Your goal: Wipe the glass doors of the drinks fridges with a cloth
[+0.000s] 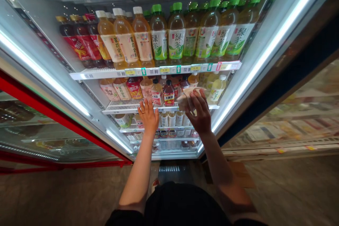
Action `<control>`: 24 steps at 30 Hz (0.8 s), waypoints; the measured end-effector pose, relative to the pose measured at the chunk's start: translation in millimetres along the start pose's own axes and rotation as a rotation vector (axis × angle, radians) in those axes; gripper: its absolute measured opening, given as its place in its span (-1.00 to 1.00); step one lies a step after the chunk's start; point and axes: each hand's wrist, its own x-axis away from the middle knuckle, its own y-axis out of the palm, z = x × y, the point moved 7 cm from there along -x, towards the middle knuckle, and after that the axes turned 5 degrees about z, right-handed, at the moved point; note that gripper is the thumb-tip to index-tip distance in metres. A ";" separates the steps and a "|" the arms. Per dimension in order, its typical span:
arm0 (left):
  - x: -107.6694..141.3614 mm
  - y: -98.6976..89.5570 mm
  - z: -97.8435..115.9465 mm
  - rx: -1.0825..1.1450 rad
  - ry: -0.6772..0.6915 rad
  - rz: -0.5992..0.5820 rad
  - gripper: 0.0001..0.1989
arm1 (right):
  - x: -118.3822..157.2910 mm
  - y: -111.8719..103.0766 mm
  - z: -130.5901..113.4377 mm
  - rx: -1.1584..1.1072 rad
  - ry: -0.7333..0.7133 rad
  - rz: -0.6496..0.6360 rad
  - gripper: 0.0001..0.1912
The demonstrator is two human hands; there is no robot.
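Observation:
My left hand (148, 116) is spread open at the front edge of a white wire shelf (122, 106), its fingers apart and touching nothing else that I can make out. My right hand (198, 111) pinches a folded beige cloth (188, 97) against the same shelf's right end. Just behind the hands stand small drink bottles, among them one with a red label (168, 93). Above, on a shelf with a white price rail (153, 71), are rows of green-capped green tea bottles (176, 39) and amber tea bottles (124, 37).
The cooler's glass door (278, 60) stands open on the right, with a lit strip along its edge. A red-framed cooler (47, 123) stands to the left. Lower shelves hold small white bottles (168, 119). Flattened cardboard (239, 174) lies on the floor.

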 end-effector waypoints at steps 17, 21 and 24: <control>0.1 8.0 -12.3 -0.086 -0.037 0.070 -0.27 | 16.5 3.5 21.6 -0.084 -0.062 0.004 -0.20; 0.2 7.0 -13.3 -0.092 -0.061 0.034 -0.29 | 14.7 9.0 21.4 -0.108 -0.043 -0.037 -0.26; 0.8 6.7 -12.7 -0.094 -0.059 -0.001 -0.30 | 12.0 10.8 16.7 -0.178 -0.039 -0.066 -0.30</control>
